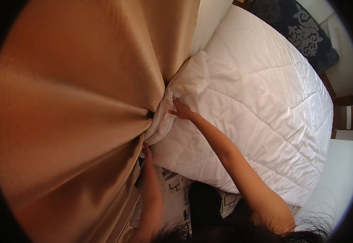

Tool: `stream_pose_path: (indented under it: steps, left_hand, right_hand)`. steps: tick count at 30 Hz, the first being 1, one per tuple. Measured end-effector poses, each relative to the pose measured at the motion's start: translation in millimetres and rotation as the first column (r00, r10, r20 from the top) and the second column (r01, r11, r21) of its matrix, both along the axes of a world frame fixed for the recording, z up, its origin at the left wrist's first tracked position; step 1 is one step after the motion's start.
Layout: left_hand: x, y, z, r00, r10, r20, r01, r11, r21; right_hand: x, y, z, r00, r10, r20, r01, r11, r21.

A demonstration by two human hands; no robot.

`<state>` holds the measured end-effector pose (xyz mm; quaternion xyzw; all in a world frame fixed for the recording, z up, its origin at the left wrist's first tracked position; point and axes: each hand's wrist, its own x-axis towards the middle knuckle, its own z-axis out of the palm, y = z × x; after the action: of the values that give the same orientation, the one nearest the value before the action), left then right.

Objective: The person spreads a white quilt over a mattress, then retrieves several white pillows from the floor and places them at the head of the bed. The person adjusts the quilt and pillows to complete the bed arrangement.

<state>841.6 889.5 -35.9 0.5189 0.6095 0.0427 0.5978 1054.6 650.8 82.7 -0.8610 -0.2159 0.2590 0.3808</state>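
Note:
A white quilted comforter (245,101) covers the bed, with its left edge bunched into a thick fold beside the curtain. My right hand (181,109) lies on that bunched part, fingers apart and thumb stretched toward the curtain. Lower down, at the comforter's near left corner, my left hand (148,152) is closed at the edge of the cloth. Its fingertips are partly hidden between the comforter and the curtain. The shiny gold-brown curtain (71,105) hangs in wide folds right against the bed's left side.
A dark blue cushion (302,36) with a silver floral pattern rests at the far right end. Beneath the comforter's near side shows a patterned sheet or mat (172,190) with dark rectangular outlines. My dark-clothed leg (204,204) is close to the bed. White wall borders the right.

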Motion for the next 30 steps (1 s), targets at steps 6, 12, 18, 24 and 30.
stream_pose_path:
  steps: [6,12,18,24,30]
  left_hand:
    - [14,27,4,0.974,-0.224,0.031,0.225,0.974,-0.023]
    - [-1,39,5,0.945,-0.323,-0.049,0.326,0.941,0.087]
    - [-19,42,14,0.913,-0.389,-0.124,0.406,0.897,0.174]
    - [-28,46,18,0.87,-0.458,-0.185,0.492,0.837,0.24]
    - [-36,49,16,0.846,-0.487,-0.217,0.53,0.81,0.251]
  right_hand:
    - [11,9,-57,0.976,-0.106,0.189,0.101,0.994,0.038]
    - [57,12,-11,0.997,-0.042,0.058,0.047,0.995,-0.087]
    - [-27,-35,-30,0.942,-0.237,0.237,0.231,0.971,0.054]
    - [-124,-63,-31,0.915,-0.053,0.4,0.176,0.944,-0.278]
    - [-120,-65,-44,0.934,-0.045,0.354,0.143,0.957,-0.254]
